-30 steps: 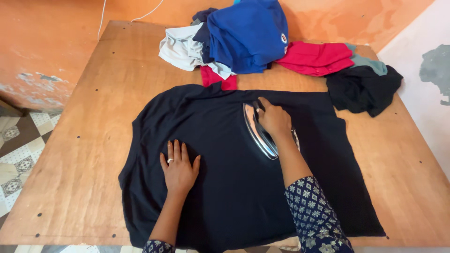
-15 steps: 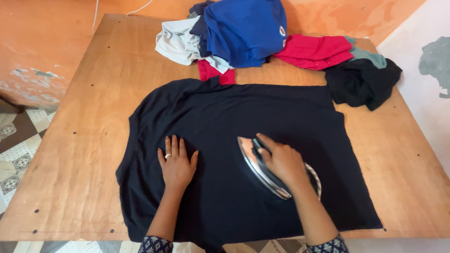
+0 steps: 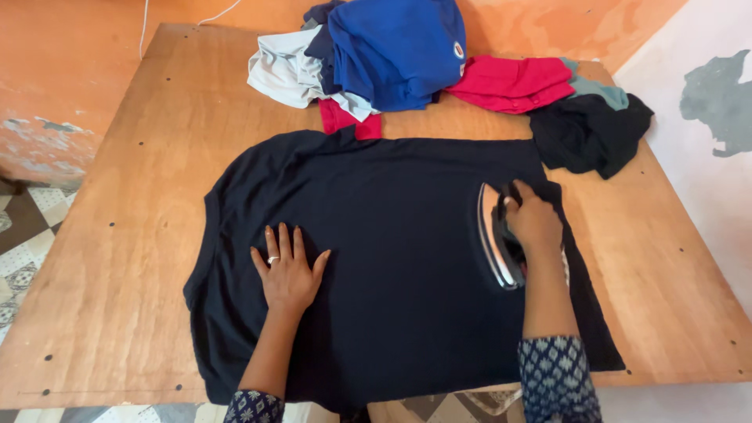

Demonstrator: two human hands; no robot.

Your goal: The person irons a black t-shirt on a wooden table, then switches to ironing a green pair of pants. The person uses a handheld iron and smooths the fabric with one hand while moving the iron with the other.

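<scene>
right hand [image 3: 534, 221] wrapped around the handle of the iron [image 3: 497, 236] — pressing near the right edge of the black shirt [image 3: 399, 258], long axis pointing away. left hand [image 3: 287, 271] spread flat on the cloth, well left of the iron.

left hand [image 3: 288, 276] flat, fingers spread, right hand [image 3: 534, 222] fisted

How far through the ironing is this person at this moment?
Done: the black garment lies spread flat on the wooden table, with no obvious creases. In hand: the right hand grips the iron near the garment's right edge, and the left hand presses the cloth flat. Left: a heap of clothes, blue, grey, red and black, sits crumpled at the far edge.
</scene>
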